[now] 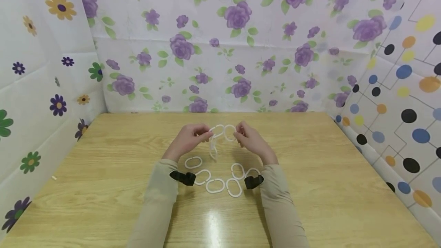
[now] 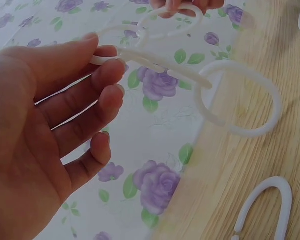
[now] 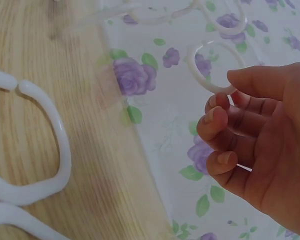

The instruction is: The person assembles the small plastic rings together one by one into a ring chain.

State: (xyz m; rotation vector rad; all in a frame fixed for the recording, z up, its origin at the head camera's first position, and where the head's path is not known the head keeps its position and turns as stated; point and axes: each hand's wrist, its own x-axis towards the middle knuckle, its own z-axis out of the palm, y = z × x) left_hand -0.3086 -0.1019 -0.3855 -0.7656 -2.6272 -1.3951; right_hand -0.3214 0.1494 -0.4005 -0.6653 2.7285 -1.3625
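Observation:
Between thumb and forefinger, my left hand point(image 1: 189, 139) pinches a white plastic chain link point(image 2: 121, 28). From that one hangs a second white link point(image 2: 165, 67), with a third ring-shaped link point(image 2: 275, 107) at its lower end. My right hand point(image 1: 253, 139) pinches a separate oval white link point(image 3: 194, 62) between thumb and fingertips; its other fingers are loosely bent. In the head view, this link's near side meets the left hand's link, but the right wrist view shows a gap between them. Both hands are raised over the far half of the table.
Several loose white links point(image 1: 215, 192) lie on the wooden table point(image 1: 310, 186) below and between the wrists, some partly behind the right wrist's black camera point(image 1: 254, 181). A tiny white piece point(image 1: 54, 178) lies near the left edge. Patterned cloth point(image 1: 213, 75) stands behind and at both sides.

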